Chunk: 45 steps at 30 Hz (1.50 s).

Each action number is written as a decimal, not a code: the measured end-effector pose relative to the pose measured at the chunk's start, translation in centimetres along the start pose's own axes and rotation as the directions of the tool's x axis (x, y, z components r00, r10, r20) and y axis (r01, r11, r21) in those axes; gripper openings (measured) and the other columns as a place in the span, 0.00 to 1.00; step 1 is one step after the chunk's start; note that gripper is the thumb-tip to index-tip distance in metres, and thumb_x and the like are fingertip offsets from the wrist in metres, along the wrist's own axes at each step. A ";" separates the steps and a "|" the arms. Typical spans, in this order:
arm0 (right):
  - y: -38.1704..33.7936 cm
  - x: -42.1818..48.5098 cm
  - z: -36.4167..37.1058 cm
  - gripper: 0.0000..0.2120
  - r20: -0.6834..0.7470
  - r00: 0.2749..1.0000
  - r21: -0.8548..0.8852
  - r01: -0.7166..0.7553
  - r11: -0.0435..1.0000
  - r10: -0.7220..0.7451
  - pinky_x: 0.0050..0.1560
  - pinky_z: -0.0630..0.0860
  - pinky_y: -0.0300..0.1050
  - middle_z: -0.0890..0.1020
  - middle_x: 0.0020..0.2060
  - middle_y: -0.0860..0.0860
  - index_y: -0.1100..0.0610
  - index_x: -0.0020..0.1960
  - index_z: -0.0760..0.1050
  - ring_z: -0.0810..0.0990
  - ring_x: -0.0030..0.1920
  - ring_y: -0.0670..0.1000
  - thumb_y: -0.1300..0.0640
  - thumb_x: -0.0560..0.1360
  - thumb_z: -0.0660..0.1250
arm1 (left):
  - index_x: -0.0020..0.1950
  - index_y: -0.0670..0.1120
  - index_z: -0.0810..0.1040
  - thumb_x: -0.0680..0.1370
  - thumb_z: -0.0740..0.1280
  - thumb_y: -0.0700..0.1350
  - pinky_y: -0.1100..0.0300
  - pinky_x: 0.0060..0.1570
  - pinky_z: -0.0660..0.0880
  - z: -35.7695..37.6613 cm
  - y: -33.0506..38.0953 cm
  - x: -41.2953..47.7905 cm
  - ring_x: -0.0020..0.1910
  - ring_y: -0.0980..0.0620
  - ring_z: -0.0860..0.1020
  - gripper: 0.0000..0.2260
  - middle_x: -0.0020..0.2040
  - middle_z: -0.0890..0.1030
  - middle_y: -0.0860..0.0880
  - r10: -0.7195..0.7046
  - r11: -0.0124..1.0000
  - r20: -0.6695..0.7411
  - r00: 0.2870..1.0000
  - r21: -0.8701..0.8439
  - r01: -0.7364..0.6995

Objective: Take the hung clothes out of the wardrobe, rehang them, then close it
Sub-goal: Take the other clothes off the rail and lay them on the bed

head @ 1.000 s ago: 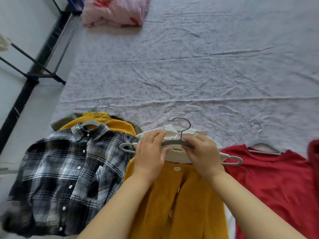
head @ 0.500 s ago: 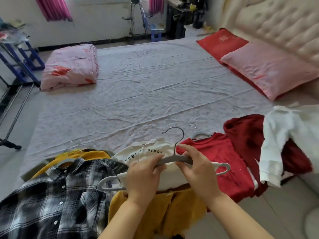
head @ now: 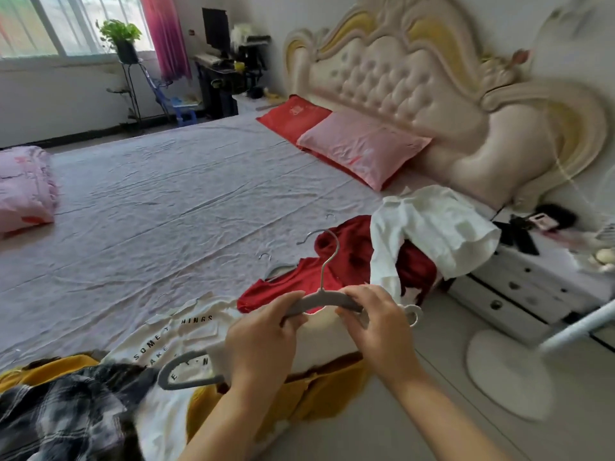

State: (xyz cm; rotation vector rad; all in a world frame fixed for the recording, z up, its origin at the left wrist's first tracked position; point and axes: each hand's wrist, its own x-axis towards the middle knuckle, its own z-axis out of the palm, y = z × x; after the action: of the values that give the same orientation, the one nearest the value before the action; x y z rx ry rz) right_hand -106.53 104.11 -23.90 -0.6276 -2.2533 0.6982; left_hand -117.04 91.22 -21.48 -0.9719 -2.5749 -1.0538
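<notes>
Left hand (head: 263,341) and right hand (head: 376,327) grip the hanger (head: 316,299), now lifted off the bed (head: 166,211). Its white top (head: 186,334) looks ready for rehanging.

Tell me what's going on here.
A person grips a hanger, left hand and right hand either side of its hook, above the near edge of the bed. Along that edge lie a plaid shirt, a yellow top, a printed white T-shirt, a red top and a white shirt. No wardrobe is in view.
</notes>
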 end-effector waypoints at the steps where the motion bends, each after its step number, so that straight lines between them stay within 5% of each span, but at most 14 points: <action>1: 1.2 0.0 -1.7 0.12 -0.007 1.000 -0.012 -0.003 1.000 0.003 0.52 0.65 0.25 0.77 0.45 0.43 0.54 0.51 0.79 0.73 0.47 0.39 0.61 0.69 0.73 | 0.46 0.59 0.83 0.61 0.80 0.45 0.77 0.34 0.56 0.9 1.7 -0.2 0.28 0.60 0.71 0.17 0.34 0.82 0.59 -0.009 1.000 -0.004 1.000 -0.010 0.009; 4: 5.1 0.1 -6.7 0.12 -0.015 1.000 -0.033 -0.020 0.999 0.020 0.52 0.67 0.28 0.78 0.46 0.45 0.54 0.52 0.79 0.76 0.48 0.44 0.62 0.69 0.73 | 0.50 0.62 0.81 0.67 0.76 0.45 0.71 0.31 0.62 4.2 6.5 -0.8 0.32 0.60 0.72 0.16 0.38 0.83 0.59 -0.063 0.993 0.033 0.997 -0.099 0.066; 9: 11.2 1.8 -13.8 0.11 -0.012 1.000 -0.083 0.011 0.996 -0.012 0.51 0.75 0.48 0.80 0.46 0.49 0.56 0.51 0.80 0.78 0.48 0.49 0.62 0.69 0.73 | 0.52 0.60 0.81 0.69 0.73 0.45 0.60 0.43 0.73 9.9 14.1 -1.1 0.41 0.57 0.80 0.15 0.42 0.83 0.59 -0.087 0.965 0.080 0.993 -0.240 0.104; 13: 15.4 4.4 -17.7 0.11 -0.024 0.999 -0.139 0.041 0.989 -0.045 0.51 0.76 0.52 0.80 0.46 0.49 0.56 0.51 0.80 0.78 0.48 0.48 0.59 0.69 0.73 | 0.53 0.62 0.80 0.71 0.71 0.48 0.65 0.46 0.71 13.7 18.3 0.0 0.45 0.59 0.78 0.13 0.45 0.83 0.61 -0.145 0.933 0.144 0.979 -0.310 0.183; 16: 18.2 7.2 -19.3 0.11 -0.062 0.993 -0.177 0.085 0.981 -0.098 0.49 0.76 0.54 0.80 0.45 0.47 0.56 0.51 0.80 0.75 0.46 0.45 0.59 0.68 0.74 | 0.55 0.63 0.78 0.72 0.69 0.50 0.76 0.39 0.64 16.4 20.7 2.1 0.46 0.62 0.76 0.13 0.45 0.82 0.62 -0.156 0.923 0.168 0.973 -0.325 0.204; 20: 22.0 11.6 -20.2 0.13 -0.081 0.985 -0.225 0.131 0.965 -0.153 0.49 0.75 0.53 0.81 0.44 0.51 0.58 0.51 0.80 0.75 0.44 0.47 0.60 0.67 0.74 | 0.56 0.62 0.77 0.72 0.69 0.52 0.67 0.41 0.68 20.3 22.9 5.7 0.47 0.62 0.76 0.13 0.47 0.82 0.61 -0.180 0.901 0.204 0.962 -0.360 0.245; 27: 28.8 20.2 -18.0 0.13 -0.047 0.996 -0.223 0.062 0.973 -0.074 0.48 0.76 0.62 0.80 0.45 0.52 0.58 0.51 0.81 0.79 0.46 0.53 0.62 0.67 0.75 | 0.57 0.61 0.77 0.73 0.68 0.52 0.63 0.44 0.71 28.2 23.5 14.1 0.47 0.60 0.77 0.13 0.47 0.82 0.60 -0.195 0.884 0.263 0.945 -0.370 0.286; 35: 34.6 29.0 -12.6 0.12 -0.007 0.999 -0.210 0.041 0.977 -0.044 0.42 0.77 0.61 0.77 0.41 0.52 0.59 0.47 0.83 0.79 0.40 0.56 0.64 0.64 0.77 | 0.58 0.61 0.77 0.74 0.67 0.52 0.63 0.49 0.73 35.3 20.7 22.6 0.50 0.61 0.77 0.13 0.49 0.82 0.61 -0.256 0.878 0.329 0.909 -0.315 0.361; 45: 42.9 40.4 -3.1 0.10 0.243 0.970 -0.086 -0.014 0.996 0.035 0.46 0.76 0.60 0.77 0.42 0.50 0.53 0.47 0.83 0.78 0.41 0.53 0.60 0.67 0.75 | 0.54 0.62 0.78 0.74 0.67 0.51 0.63 0.48 0.72 44.4 15.7 32.1 0.46 0.64 0.75 0.10 0.41 0.77 0.67 -0.421 0.821 0.305 0.855 -0.273 0.501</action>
State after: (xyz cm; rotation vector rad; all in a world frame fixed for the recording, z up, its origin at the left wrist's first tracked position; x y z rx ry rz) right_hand -120.43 161.11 -30.30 -0.6406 -2.5167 0.7298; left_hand -128.70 145.96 -32.20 -0.5493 -2.9757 -1.6531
